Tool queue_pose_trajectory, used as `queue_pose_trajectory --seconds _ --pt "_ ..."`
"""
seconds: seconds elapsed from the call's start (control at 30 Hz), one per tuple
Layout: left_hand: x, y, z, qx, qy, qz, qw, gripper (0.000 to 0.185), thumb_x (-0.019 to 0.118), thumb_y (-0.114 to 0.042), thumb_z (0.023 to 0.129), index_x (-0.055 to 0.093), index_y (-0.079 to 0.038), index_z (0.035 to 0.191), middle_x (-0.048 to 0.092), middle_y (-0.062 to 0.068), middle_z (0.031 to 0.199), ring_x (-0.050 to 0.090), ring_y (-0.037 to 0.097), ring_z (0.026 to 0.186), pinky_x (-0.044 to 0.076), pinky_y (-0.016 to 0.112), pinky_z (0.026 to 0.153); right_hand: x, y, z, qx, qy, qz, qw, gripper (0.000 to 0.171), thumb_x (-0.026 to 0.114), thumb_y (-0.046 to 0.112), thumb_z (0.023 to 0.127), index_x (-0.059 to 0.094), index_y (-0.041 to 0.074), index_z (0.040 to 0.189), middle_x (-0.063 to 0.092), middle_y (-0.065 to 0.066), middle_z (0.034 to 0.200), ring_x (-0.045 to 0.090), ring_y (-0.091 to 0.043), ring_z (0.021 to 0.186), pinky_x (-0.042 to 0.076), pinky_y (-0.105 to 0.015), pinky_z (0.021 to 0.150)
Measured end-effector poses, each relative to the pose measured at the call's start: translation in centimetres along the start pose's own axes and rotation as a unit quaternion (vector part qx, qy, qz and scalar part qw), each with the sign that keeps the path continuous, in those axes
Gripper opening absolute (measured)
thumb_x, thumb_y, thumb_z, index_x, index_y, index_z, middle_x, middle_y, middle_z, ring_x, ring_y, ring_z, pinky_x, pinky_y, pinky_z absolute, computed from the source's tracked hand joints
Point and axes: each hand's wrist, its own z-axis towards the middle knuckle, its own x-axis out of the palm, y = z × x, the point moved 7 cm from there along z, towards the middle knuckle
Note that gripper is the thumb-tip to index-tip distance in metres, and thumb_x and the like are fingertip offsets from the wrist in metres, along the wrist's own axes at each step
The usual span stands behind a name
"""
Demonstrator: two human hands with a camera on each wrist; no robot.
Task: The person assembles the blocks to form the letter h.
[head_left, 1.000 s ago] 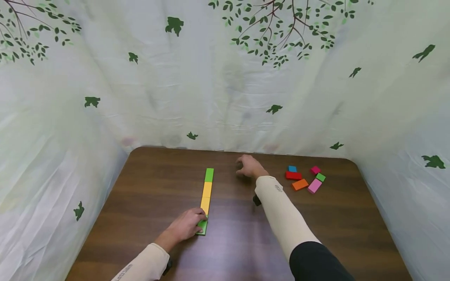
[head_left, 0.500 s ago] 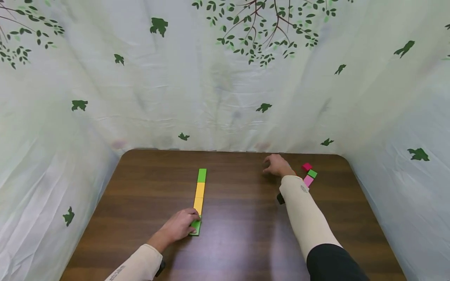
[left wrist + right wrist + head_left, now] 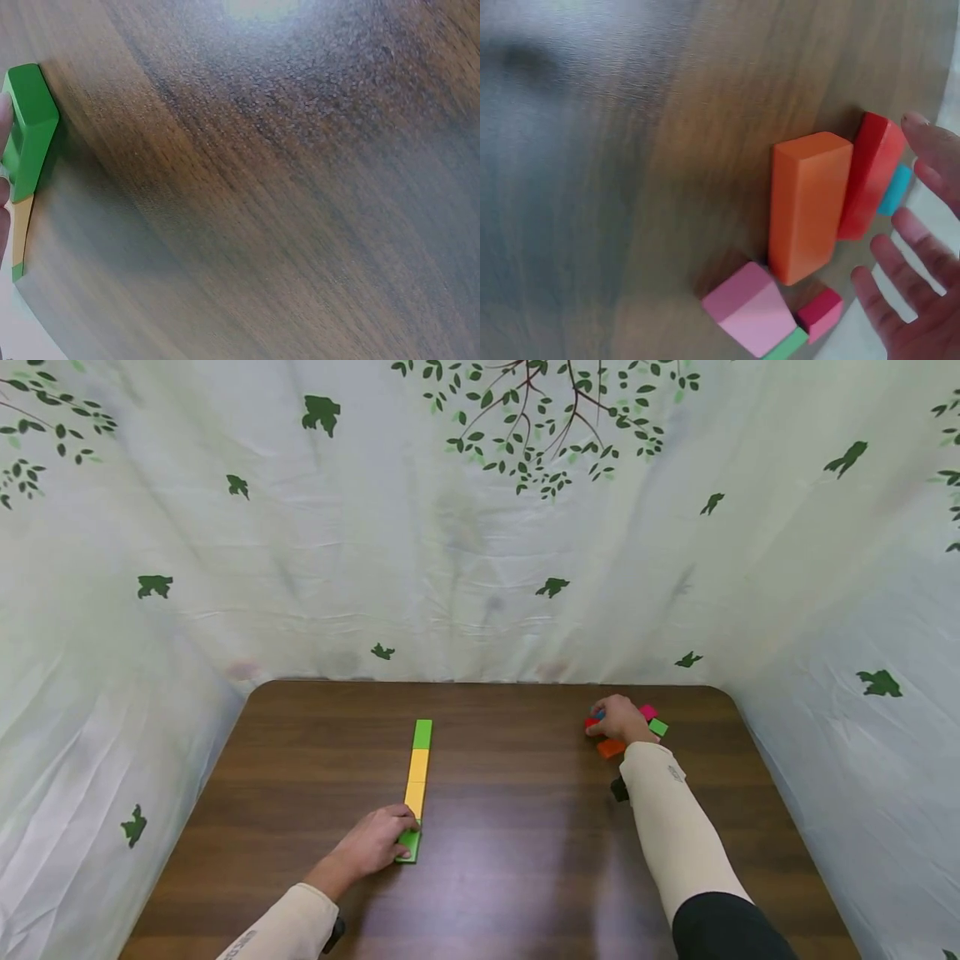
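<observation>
My left hand (image 3: 369,843) grips the near green block (image 3: 410,842) of a straight row, thumb on its near end and fingertips along its left side. Beyond it in line lie two yellow blocks (image 3: 417,777) and a far green block (image 3: 422,734). At the right, my right hand (image 3: 618,718) hovers over a loose group with fingers spread and nothing held. Its thumb is close to the red block (image 3: 871,176) and the blue block (image 3: 895,191). Beside these lie an orange block (image 3: 810,206), a pink block (image 3: 750,307), a magenta block (image 3: 821,315) and a small green block (image 3: 657,727).
The dark wooden table (image 3: 495,902) has rounded far corners. A pale curtain (image 3: 450,527) printed with leaves and birds hangs right behind and around its far edge.
My right hand has moved right, from mid-table near the far edge to over the loose blocks. My left hand stays on the near green block. The head view has turned slightly right.
</observation>
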Motion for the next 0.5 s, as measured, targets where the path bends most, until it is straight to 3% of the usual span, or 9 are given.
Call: queue_pose_trajectory --seconds 0.17,0.5 --pt "-0.13 0.18 -0.19 -0.004 -0.002 0.002 1.0 0.028 0.084 -0.008 0.068 0.07 -0.004 0.092 0.061 0.003 0.093 0.061 0.021 0.083 0.052 0.034 0.072 0.38 -0.07 0.0 0.007 -0.014 -0.003 1.0 0.051 0.073 0.026 0.086 0.059 -0.003 0.125 0.055 -0.022 0.125 0.05 -0.037 0.113 0.043 -0.048 0.097" --pt "0.13 0.24 -0.09 -0.015 0.009 0.005 0.9998 0.026 0.083 -0.009 0.07 0.07 -0.005 0.092 0.061 0.002 0.094 0.061 0.02 0.084 0.051 0.035 0.072 0.95 -0.44 -0.49 0.051 -0.045 -0.01 0.998 0.049 0.072 0.03 0.085 0.062 0.002 0.124 0.045 -0.027 0.131 0.045 -0.04 0.116 0.042 -0.055 0.094"
